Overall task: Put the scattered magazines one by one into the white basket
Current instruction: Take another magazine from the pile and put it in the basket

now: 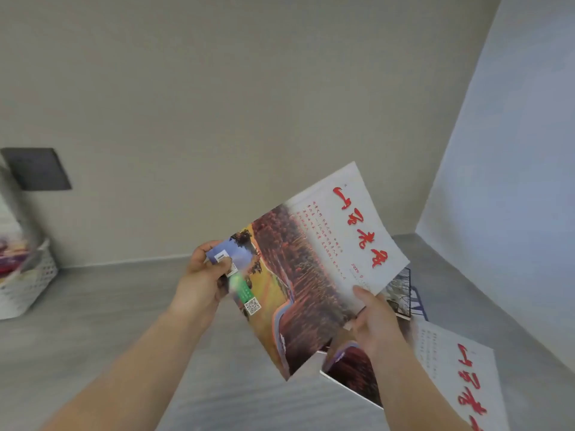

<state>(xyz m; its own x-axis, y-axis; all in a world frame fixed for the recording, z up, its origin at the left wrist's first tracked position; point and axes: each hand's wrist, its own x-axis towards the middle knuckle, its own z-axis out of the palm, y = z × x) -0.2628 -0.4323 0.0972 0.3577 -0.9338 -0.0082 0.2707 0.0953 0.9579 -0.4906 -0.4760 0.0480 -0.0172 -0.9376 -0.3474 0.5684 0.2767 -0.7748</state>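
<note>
Magazine [314,262] held up off the floor [124,337] in both hands: left hand [203,275] pinching its corner, right hand [375,321] grasping its lower edge; white basket [28,284] far left of the grip, another magazine [448,371] lying just right

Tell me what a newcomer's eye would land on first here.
First, the magazine with red lettering and an autumn landscape, held up mid-frame by the left hand and right hand. Next, a matching magazine on the floor at lower right. Last, the white basket at the far left edge, already holding some magazines.
</note>
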